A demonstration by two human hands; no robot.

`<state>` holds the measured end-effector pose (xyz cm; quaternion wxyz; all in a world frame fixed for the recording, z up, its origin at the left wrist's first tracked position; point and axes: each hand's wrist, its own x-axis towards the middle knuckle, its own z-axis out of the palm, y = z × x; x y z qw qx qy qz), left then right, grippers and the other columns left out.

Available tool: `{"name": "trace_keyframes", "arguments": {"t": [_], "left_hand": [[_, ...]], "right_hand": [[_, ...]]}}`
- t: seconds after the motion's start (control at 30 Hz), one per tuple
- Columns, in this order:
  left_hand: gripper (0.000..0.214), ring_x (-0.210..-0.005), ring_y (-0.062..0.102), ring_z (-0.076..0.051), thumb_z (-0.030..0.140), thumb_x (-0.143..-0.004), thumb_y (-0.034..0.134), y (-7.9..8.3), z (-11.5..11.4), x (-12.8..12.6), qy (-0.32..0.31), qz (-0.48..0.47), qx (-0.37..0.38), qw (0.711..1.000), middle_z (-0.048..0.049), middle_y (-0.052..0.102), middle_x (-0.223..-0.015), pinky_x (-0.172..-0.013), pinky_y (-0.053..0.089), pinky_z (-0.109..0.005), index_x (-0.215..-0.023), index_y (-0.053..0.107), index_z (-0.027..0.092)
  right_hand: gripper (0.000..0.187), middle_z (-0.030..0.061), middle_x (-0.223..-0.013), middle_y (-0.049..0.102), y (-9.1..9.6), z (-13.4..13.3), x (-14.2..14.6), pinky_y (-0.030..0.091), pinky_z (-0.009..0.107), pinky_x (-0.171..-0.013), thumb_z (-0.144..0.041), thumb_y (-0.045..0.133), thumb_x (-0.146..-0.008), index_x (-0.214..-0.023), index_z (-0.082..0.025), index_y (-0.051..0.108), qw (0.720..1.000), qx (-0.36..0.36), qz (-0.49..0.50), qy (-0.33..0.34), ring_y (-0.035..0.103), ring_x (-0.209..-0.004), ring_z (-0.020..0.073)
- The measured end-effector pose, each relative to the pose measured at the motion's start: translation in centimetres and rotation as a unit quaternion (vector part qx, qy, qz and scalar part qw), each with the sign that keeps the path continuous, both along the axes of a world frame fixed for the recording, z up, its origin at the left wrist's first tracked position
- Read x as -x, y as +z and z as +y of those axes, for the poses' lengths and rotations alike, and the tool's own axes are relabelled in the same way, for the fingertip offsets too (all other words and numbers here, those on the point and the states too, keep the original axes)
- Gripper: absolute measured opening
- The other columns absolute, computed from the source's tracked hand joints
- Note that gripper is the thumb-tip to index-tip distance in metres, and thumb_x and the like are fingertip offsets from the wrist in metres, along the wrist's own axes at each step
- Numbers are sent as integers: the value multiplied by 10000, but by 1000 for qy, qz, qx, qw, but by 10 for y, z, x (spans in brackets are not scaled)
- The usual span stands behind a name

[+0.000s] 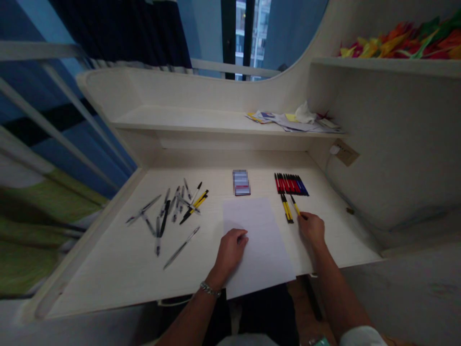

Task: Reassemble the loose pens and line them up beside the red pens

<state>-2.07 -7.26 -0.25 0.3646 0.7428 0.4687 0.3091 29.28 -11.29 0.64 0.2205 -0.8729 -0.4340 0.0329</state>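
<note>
- Right hand (311, 229): fingertips at the end of a yellow pen (295, 205), just right of the sheet of white paper (261, 250); whether they grip it, I can't tell.
- Left hand (230, 252): fingers loosely curled, holding nothing visible, resting on the sheet's left edge.
- Two yellow-and-black pens (287, 209): beside the right hand's pen, right of the sheet.
- Row of red and blue pens (291, 184): beyond the sheet, to the right.
- Small stack of cards (241, 182): just beyond the sheet.
- Scattered clear, black and yellow pens (165, 214): left of the sheet.
</note>
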Motion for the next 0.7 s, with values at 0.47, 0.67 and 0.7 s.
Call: {"name": "trace_keyframes", "arguments": {"t": [0.47,0.67,0.7], "left_hand": [[194,-985,595,-223,146,-798,565,-5,-2,0,-25,44,-55,997,-61,672,-1001,-928,451,-408,-944,682,195],[200,-970,591,-224,136,-795,565,-4,-2,0,-28,51,-58,997,-69,672,-998,-915,449,-400,-946,684,190],[201,-969,591,-225,135,-795,565,-3,-2,0,-30,51,-59,997,-69,673,-995,-915,449,-401,-946,685,190]], "right_hand": [[332,114,-998,713,-28,14,2,454,321,-813,-339,494,-836,-1015,-181,726,996,-68,14,65,656,-890,236],[341,120,-999,708,-29,15,7,455,327,-828,-344,483,-851,-1027,-172,719,994,-83,31,67,649,-909,234],[346,122,-997,706,-29,15,8,454,326,-828,-349,481,-853,-1026,-167,719,994,-82,31,66,646,-912,236]]}}
